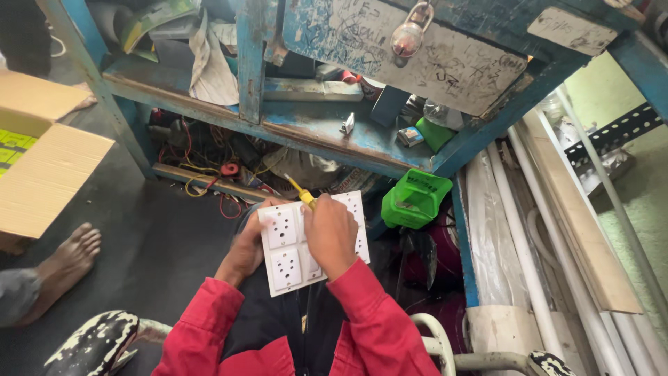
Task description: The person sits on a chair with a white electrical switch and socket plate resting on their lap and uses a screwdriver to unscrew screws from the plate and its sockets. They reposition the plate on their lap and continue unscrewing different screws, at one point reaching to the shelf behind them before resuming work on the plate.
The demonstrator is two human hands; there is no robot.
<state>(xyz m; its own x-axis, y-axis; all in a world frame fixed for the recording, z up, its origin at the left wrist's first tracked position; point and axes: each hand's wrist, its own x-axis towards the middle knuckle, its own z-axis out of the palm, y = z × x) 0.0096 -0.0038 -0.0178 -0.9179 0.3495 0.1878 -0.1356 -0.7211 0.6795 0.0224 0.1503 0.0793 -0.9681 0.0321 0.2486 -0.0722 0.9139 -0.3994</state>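
A white switchboard plate with several round-pin sockets lies tilted over my lap. My left hand grips its left edge from behind, thumb on the front. My right hand rests on the middle of the plate, closed around a yellow-handled screwdriver whose handle sticks up and to the left above my knuckles. The tip is hidden under my hand. Both my sleeves are red.
A worn blue wooden bench with a padlock stands ahead; tangled wires lie beneath it. A green plastic box sits right of the plate, white pipes beyond. A cardboard box and another person's bare foot are left.
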